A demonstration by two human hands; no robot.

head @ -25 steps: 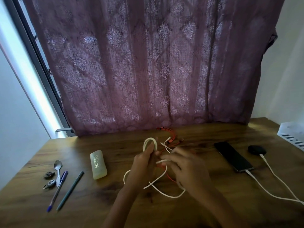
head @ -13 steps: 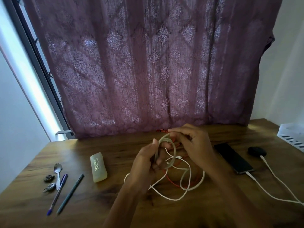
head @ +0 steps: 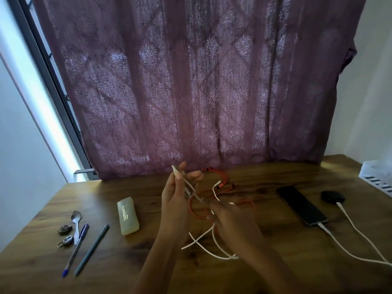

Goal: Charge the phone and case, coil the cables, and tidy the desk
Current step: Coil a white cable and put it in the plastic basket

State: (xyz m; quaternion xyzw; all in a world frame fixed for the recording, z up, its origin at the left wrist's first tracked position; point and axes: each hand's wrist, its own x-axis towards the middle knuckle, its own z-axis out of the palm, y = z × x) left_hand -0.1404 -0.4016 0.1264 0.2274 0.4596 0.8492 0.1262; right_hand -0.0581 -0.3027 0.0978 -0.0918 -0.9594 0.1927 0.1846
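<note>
My left hand (head: 177,200) is raised over the desk's middle and pinches folded loops of a white cable (head: 214,245) between thumb and fingers. My right hand (head: 232,222), lower and to the right, grips the same cable where it slants down from the left hand; its loose end trails on the wood. An orange multi-plug cable (head: 220,182) lies uncoiled behind both hands. At right, a black phone (head: 301,205) lies flat with a white charging cable (head: 339,242) plugged in. A black earbud case (head: 332,196) beside it has its own white lead attached.
The wooden desk (head: 265,181) backs onto a purple curtain (head: 191,81). At left lie a pale translucent box (head: 127,218), a green pen (head: 92,249), a blue pen (head: 75,250), a spoon (head: 76,218) and two small metal pieces (head: 64,236). A white tray (head: 375,175) sits far right.
My right hand came down from above the coil to a lower spot at the right, drawing the white cable taut. The round loop in my left hand is now flattened into folds.
</note>
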